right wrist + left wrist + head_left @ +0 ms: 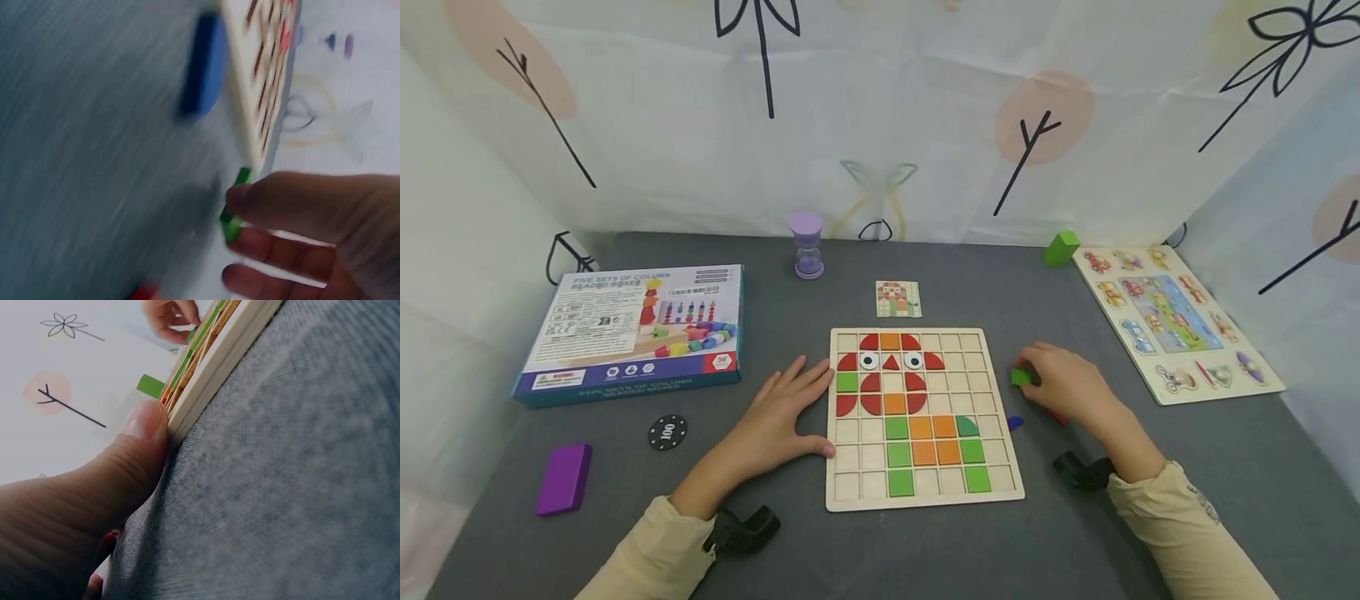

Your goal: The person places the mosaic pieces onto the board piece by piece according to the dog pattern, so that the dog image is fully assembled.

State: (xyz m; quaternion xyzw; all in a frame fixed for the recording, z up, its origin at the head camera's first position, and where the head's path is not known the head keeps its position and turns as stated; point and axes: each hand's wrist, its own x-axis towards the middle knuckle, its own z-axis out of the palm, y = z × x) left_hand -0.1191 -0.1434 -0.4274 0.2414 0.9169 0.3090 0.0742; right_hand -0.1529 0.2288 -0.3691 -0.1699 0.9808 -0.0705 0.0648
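A wooden grid board [857,483] lies mid-table, partly filled with red, orange and green tiles and two round eye tiles that make up a picture. My left hand [778,425] spreads along its left side, thumb and fingertips touching the edge; in the left wrist view the thumb [140,444] presses the board's rim. To the right of the board, my right hand [1067,383] pinches a green tile [1021,377] between thumb and fingers, also seen as a green tile [231,231] in the right wrist view. A small picture card [898,299] lies behind the board.
A blue piece [1015,422] sits at the board's right edge, and a red piece [1057,417] lies under my right hand. Around stand a boxed game [632,333], purple block [563,479], black chip [667,432], hourglass [807,246], green block [1062,249] and picture board [1180,325].
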